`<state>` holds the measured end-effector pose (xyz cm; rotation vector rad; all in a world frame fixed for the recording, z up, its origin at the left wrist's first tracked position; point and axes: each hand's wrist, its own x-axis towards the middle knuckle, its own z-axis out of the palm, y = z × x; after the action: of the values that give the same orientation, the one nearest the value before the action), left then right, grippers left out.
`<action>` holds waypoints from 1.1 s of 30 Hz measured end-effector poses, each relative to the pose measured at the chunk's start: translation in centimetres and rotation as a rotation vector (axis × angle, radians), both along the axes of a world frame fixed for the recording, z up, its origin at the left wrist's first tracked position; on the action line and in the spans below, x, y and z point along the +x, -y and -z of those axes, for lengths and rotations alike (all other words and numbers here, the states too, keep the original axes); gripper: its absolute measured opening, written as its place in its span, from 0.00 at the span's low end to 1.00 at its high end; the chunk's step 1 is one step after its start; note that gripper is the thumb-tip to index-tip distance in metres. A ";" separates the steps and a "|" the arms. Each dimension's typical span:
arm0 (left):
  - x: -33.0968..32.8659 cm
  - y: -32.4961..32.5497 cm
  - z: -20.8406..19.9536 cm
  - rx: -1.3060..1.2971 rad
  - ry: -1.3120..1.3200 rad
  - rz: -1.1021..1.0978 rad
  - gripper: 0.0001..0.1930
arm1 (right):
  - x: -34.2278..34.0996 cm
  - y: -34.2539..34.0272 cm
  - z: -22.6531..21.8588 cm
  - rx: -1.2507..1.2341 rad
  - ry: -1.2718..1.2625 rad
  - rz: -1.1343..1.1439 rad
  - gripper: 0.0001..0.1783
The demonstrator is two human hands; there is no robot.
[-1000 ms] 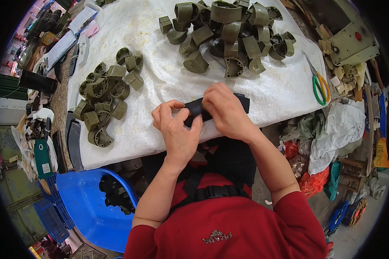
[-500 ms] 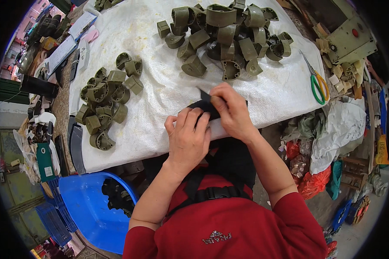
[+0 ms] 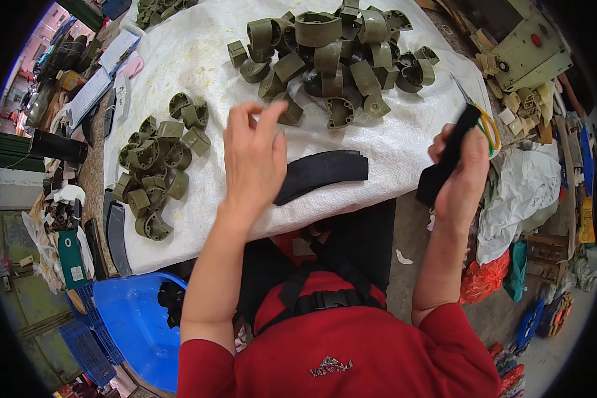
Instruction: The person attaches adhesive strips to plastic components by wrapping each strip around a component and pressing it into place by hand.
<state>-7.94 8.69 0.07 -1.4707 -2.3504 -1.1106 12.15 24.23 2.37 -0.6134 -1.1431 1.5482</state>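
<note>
A curved black piece [image 3: 325, 174], like a foam or rubber strip, lies near the front edge of a white woven sheet [image 3: 351, 139] covering the table. My left hand [image 3: 253, 154] hovers just to its left, fingers apart and nothing in them. Off to the right, my right hand [image 3: 463, 169] grips a black strip [image 3: 448, 162] that stands up at a slant across the palm. That strip partly covers the scissors [image 3: 487, 126] with green and yellow handles. Beyond my left hand sits a large pile of olive-green hollow moulded parts [image 3: 341, 111].
A smaller heap of the same green parts [image 3: 139, 199] is on the left. A blue tub [image 3: 129, 318] with black pieces [image 3: 170, 302] stands below the table's left corner. Plastic bags [image 3: 487, 275] crowd the floor at right, and a green-grey machine [image 3: 534, 56] stands far right.
My right hand has swung right, off the table's front, with the black strip. My left hand has lifted up and left, leaving the curved black piece lying uncovered.
</note>
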 end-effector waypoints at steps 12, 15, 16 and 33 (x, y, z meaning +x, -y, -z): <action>-2.2 0.3 0.1 0.055 -0.085 0.076 0.14 | 0.4 3.4 -0.1 0.327 0.234 -0.357 0.04; -0.3 2.5 -1.1 0.232 0.592 0.123 0.13 | 0.1 4.4 -0.8 0.394 0.470 -0.345 0.07; 0.3 3.5 -1.4 0.249 0.636 0.160 0.15 | -0.5 4.7 -1.0 0.457 0.488 -0.403 0.07; 5.2 9.0 -1.8 0.082 0.678 0.277 0.21 | -4.4 9.1 -1.2 0.491 0.582 -0.818 0.10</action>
<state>-2.72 -0.32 1.91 -1.6081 -2.4818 -2.0206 7.72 15.09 3.58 -0.2544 -2.3407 1.6715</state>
